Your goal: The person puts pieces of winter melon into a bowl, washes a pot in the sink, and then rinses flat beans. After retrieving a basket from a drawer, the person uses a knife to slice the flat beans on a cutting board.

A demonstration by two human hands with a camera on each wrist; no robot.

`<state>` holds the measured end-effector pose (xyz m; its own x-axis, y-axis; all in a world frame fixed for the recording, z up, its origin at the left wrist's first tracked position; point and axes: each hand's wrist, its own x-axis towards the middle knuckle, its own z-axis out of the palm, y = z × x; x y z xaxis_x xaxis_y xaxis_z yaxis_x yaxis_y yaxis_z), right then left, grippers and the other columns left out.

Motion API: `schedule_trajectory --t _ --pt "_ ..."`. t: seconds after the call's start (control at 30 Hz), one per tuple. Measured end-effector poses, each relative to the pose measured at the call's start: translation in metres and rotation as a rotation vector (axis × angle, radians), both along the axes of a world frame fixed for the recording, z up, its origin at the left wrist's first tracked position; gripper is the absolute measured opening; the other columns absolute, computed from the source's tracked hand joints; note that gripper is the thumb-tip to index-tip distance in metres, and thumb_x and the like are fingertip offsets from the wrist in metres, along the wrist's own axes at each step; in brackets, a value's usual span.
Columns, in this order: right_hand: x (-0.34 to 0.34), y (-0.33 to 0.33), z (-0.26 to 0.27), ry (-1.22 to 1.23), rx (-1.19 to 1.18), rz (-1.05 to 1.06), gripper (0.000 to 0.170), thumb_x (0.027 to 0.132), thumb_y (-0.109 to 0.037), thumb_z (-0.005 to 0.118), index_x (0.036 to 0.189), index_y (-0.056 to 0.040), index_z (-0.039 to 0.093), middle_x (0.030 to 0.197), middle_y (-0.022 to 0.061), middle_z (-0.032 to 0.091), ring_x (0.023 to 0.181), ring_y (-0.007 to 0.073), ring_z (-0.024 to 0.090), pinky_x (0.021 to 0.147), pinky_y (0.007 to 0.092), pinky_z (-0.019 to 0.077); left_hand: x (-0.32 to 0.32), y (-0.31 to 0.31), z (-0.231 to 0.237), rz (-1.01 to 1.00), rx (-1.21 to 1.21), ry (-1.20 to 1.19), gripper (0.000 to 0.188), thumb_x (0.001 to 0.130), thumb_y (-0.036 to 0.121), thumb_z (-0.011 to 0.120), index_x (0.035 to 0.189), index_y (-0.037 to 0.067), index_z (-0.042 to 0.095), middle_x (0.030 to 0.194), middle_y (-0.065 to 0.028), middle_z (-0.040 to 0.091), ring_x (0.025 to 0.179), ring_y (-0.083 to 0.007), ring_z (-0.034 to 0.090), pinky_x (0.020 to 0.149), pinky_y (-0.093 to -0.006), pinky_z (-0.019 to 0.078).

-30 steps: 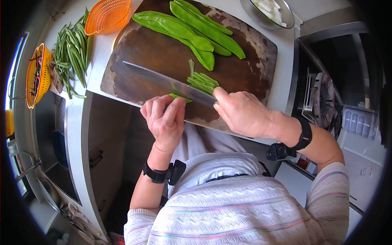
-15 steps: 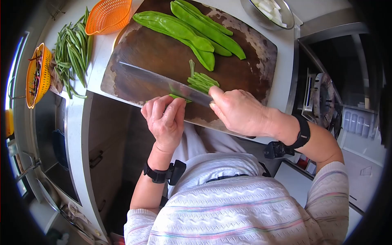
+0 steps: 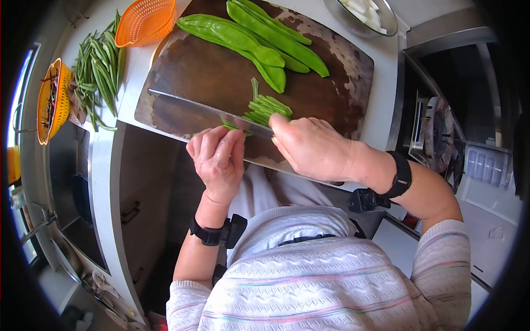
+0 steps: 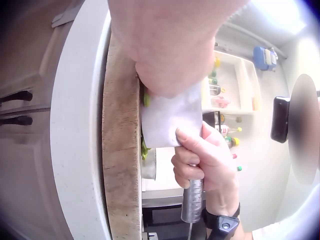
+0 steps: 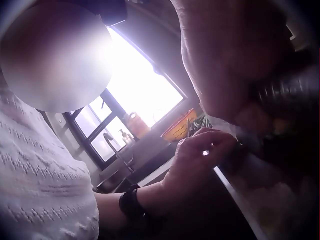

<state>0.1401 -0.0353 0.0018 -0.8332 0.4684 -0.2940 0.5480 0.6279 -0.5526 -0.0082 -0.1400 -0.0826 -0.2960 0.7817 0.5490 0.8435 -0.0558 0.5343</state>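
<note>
My right hand [image 3: 314,146] grips a cleaver [image 4: 170,120] by its ridged metal handle [image 4: 192,200], the thumb against the blade. The broad blade stands on edge over the brown cutting board [image 3: 187,71], slanting across it. Close against the blade, the curled fingers of my left hand [image 3: 218,160] hold a flat green bean pod piece [image 3: 236,126] near the board's front edge; most of the piece is hidden. Beyond the blade lies a small heap of cut green strips [image 3: 268,108]. Several whole flat bean pods [image 3: 237,39] lie at the board's far side.
Left of the board are a pile of thin green beans [image 3: 99,66], an orange basket [image 3: 144,22] and a yellow basket [image 3: 52,102] with dark red pieces. A metal bowl [image 3: 391,25] of white pieces stands at the back right. The stove [image 3: 439,129] is to the right.
My right hand and the cleaver have shifted left along the board. The left hand has moved slightly left too, still holding the pod piece. The whole pods and heap stay on the board.
</note>
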Motion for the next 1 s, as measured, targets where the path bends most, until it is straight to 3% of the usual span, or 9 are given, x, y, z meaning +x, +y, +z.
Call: schedule_trajectory --t 0.33,0.53,0.6,0.73,1.0 --pt "0.007 0.000 -0.002 0.040 -0.008 -0.048 0.017 0.087 -0.012 0.050 0.086 0.0030 0.042 0.068 0.0256 0.057 0.068 0.0455 0.057 0.061 0.0522 0.0438 -0.029 -0.008 0.026 -0.125 -0.235 0.179 0.027 0.069 0.001 0.067 0.094 0.012 0.067 0.096 -0.0048 0.059 0.093 -0.0252 0.054 0.081 -0.0360 0.0406" --pt "0.026 -0.012 0.008 0.002 -0.052 -0.217 0.017 0.089 -0.012 0.050 0.086 0.0018 0.041 0.063 0.0241 0.054 0.063 0.0442 0.055 0.056 0.0490 0.0418 -0.039 0.001 0.019 -0.295 -0.183 0.152 0.026 0.069 0.000 0.067 0.092 0.012 0.069 0.096 -0.0060 0.058 0.093 -0.0264 0.053 0.081 -0.0383 0.0404" --pt "0.026 -0.018 0.014 -0.067 -0.054 -0.229 0.016 0.089 -0.011 0.048 0.086 0.0045 0.043 0.070 0.0253 0.058 0.068 0.0437 0.058 0.061 0.0500 0.0449 -0.034 0.006 0.016 -0.341 -0.158 0.163 0.025 0.069 0.001 0.068 0.092 0.012 0.069 0.096 -0.0057 0.058 0.094 -0.0265 0.053 0.081 -0.0385 0.0402" --pt "0.029 -0.028 0.008 -0.011 -0.038 -0.272 0.017 0.090 -0.011 0.050 0.086 0.0025 0.039 0.060 0.0223 0.052 0.060 0.0429 0.054 0.053 0.0475 0.0400 -0.029 0.007 0.024 -0.339 -0.156 0.135 0.022 0.070 0.002 0.069 0.090 0.011 0.069 0.097 -0.0054 0.057 0.093 -0.0265 0.053 0.082 -0.0391 0.0402" --pt "0.027 -0.029 0.019 -0.049 -0.042 -0.281 0.016 0.090 -0.011 0.049 0.087 0.0017 0.039 0.060 0.0223 0.052 0.060 0.0431 0.054 0.052 0.0470 0.0408 -0.019 0.015 0.010 -0.256 -0.088 -0.003 0.015 0.068 0.004 0.072 0.082 0.008 0.068 0.082 -0.0049 0.055 0.076 -0.0228 0.051 0.066 -0.0327 0.0443"
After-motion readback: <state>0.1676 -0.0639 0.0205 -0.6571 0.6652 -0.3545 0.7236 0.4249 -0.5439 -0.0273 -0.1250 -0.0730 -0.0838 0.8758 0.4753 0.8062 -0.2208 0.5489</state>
